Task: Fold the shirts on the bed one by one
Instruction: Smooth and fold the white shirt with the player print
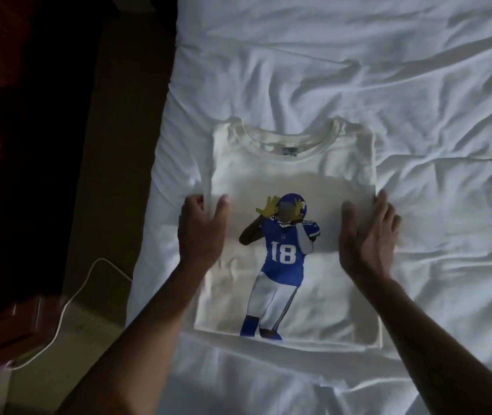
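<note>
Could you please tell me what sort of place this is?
Most likely a bedroom: a bed with a rumpled white sheet, a shirt laid on it, and a wooden nightstand with a white cable beside it.

We are in a dimly lit bedroom. We look down on a bed (358, 70) spread with a rumpled white sheet. Beside it we see carpeted floor (110, 181), a low wooden nightstand (8, 333) at the bedside, and a white cable (65, 307) trailing across the carpet.
</note>
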Action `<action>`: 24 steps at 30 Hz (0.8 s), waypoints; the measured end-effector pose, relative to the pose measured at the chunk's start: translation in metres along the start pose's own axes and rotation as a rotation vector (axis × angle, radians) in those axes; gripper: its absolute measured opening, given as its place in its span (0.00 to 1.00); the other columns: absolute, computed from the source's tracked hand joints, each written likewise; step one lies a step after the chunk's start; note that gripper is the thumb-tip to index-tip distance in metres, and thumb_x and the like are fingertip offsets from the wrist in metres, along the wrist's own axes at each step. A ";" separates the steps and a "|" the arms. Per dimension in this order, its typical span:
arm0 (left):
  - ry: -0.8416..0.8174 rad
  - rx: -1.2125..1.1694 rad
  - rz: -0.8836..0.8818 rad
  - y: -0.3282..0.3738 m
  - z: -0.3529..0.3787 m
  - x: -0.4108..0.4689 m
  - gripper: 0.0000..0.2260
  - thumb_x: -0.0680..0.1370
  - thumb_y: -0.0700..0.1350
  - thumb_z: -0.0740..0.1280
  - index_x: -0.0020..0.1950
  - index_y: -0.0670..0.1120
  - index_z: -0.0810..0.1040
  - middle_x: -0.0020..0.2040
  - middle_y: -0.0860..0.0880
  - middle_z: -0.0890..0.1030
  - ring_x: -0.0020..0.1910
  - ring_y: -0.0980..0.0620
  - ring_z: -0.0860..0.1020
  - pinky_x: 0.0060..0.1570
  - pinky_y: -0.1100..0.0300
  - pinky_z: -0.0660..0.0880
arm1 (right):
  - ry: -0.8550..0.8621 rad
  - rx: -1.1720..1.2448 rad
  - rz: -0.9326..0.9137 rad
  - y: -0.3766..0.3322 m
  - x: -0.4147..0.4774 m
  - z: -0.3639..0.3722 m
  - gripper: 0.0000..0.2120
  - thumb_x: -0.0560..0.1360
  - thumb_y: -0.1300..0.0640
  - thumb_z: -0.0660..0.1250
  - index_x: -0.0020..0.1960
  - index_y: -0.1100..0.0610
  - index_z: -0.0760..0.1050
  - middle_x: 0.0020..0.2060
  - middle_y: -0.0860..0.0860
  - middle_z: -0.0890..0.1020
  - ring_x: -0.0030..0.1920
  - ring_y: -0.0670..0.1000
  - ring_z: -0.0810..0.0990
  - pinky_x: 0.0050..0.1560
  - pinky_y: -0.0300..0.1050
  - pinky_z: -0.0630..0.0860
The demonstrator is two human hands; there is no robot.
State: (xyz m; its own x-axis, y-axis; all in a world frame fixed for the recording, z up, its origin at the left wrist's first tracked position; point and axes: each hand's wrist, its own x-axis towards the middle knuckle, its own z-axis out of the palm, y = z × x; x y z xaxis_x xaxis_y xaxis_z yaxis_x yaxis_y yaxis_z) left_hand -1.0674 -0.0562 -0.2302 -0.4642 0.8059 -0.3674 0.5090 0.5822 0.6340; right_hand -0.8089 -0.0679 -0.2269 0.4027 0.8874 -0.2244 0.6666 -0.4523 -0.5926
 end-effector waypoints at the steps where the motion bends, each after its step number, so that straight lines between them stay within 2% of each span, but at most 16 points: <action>1: -0.059 -0.096 -0.081 0.013 -0.001 0.017 0.23 0.79 0.64 0.68 0.58 0.45 0.74 0.47 0.48 0.77 0.44 0.51 0.77 0.39 0.61 0.73 | -0.005 0.066 0.056 -0.010 0.019 -0.001 0.34 0.82 0.37 0.59 0.78 0.60 0.61 0.64 0.57 0.72 0.64 0.59 0.70 0.64 0.58 0.70; 3: -0.152 -0.224 -0.191 0.032 -0.003 0.050 0.26 0.76 0.64 0.73 0.55 0.42 0.77 0.44 0.49 0.76 0.41 0.52 0.76 0.37 0.61 0.70 | -0.048 0.225 0.239 -0.026 0.055 -0.001 0.33 0.78 0.37 0.67 0.71 0.61 0.70 0.57 0.53 0.75 0.58 0.57 0.76 0.61 0.55 0.75; 5: -0.211 -0.307 -0.215 0.042 -0.003 0.072 0.27 0.72 0.61 0.78 0.56 0.39 0.81 0.45 0.49 0.81 0.45 0.49 0.81 0.41 0.59 0.74 | -0.087 0.395 0.408 -0.035 0.080 -0.003 0.33 0.70 0.37 0.73 0.63 0.61 0.78 0.52 0.52 0.82 0.50 0.55 0.82 0.56 0.54 0.81; 7: -0.260 -0.357 -0.188 0.047 -0.005 0.081 0.19 0.74 0.52 0.79 0.56 0.40 0.84 0.48 0.47 0.86 0.49 0.48 0.84 0.45 0.62 0.78 | -0.137 0.497 0.453 -0.039 0.090 -0.011 0.20 0.71 0.46 0.76 0.51 0.62 0.81 0.43 0.53 0.84 0.40 0.53 0.82 0.43 0.46 0.81; 9: -0.315 -0.396 -0.160 0.052 -0.011 0.081 0.15 0.76 0.45 0.78 0.59 0.39 0.85 0.51 0.47 0.87 0.52 0.48 0.85 0.53 0.61 0.79 | -0.177 0.557 0.435 -0.044 0.089 -0.023 0.10 0.76 0.55 0.75 0.42 0.61 0.78 0.39 0.55 0.81 0.34 0.51 0.78 0.32 0.41 0.76; 11: -0.401 -0.481 -0.156 0.057 -0.022 0.076 0.14 0.77 0.42 0.77 0.61 0.39 0.84 0.54 0.45 0.88 0.56 0.45 0.86 0.65 0.50 0.78 | -0.203 0.599 0.413 -0.048 0.082 -0.039 0.08 0.78 0.58 0.74 0.42 0.59 0.78 0.39 0.55 0.82 0.35 0.53 0.79 0.34 0.44 0.77; 12: -0.441 -0.524 -0.159 0.060 -0.028 0.072 0.14 0.77 0.40 0.76 0.62 0.38 0.84 0.55 0.44 0.87 0.56 0.44 0.86 0.66 0.47 0.78 | -0.213 0.609 0.400 -0.051 0.079 -0.047 0.06 0.78 0.59 0.74 0.43 0.58 0.80 0.41 0.56 0.83 0.37 0.55 0.81 0.37 0.47 0.79; 14: -0.485 -0.576 -0.140 0.070 -0.045 0.063 0.13 0.79 0.39 0.74 0.62 0.36 0.83 0.57 0.40 0.86 0.56 0.41 0.85 0.65 0.45 0.79 | -0.229 0.633 0.383 -0.061 0.071 -0.066 0.02 0.78 0.59 0.73 0.46 0.58 0.82 0.45 0.58 0.85 0.42 0.58 0.84 0.45 0.54 0.83; 16: -0.498 -0.607 -0.100 0.082 -0.063 0.052 0.14 0.80 0.41 0.72 0.62 0.35 0.82 0.57 0.38 0.86 0.57 0.38 0.85 0.63 0.46 0.80 | -0.221 0.650 0.351 -0.073 0.061 -0.087 0.02 0.78 0.59 0.72 0.48 0.58 0.83 0.46 0.58 0.86 0.43 0.58 0.84 0.47 0.57 0.83; 21: -0.473 -0.699 -0.020 0.126 -0.116 0.019 0.13 0.81 0.42 0.71 0.63 0.37 0.82 0.57 0.38 0.86 0.57 0.39 0.85 0.57 0.49 0.82 | -0.140 0.701 0.234 -0.117 0.029 -0.152 0.03 0.78 0.59 0.71 0.48 0.58 0.82 0.42 0.56 0.84 0.40 0.56 0.82 0.41 0.51 0.81; 24: -0.447 -0.743 0.043 0.165 -0.157 -0.009 0.12 0.81 0.41 0.70 0.63 0.37 0.82 0.57 0.39 0.86 0.56 0.40 0.85 0.54 0.50 0.83 | -0.098 0.739 0.118 -0.147 0.012 -0.199 0.05 0.79 0.60 0.70 0.47 0.60 0.81 0.41 0.57 0.83 0.41 0.57 0.81 0.42 0.51 0.80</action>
State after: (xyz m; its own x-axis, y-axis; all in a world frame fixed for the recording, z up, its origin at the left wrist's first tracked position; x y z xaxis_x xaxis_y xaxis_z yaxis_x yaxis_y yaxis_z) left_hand -1.0931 0.0161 -0.0151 -0.0481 0.8831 -0.4666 -0.1582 0.4545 0.8766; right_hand -0.7772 -0.0090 0.0114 0.3644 0.8562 -0.3661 0.0138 -0.3981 -0.9172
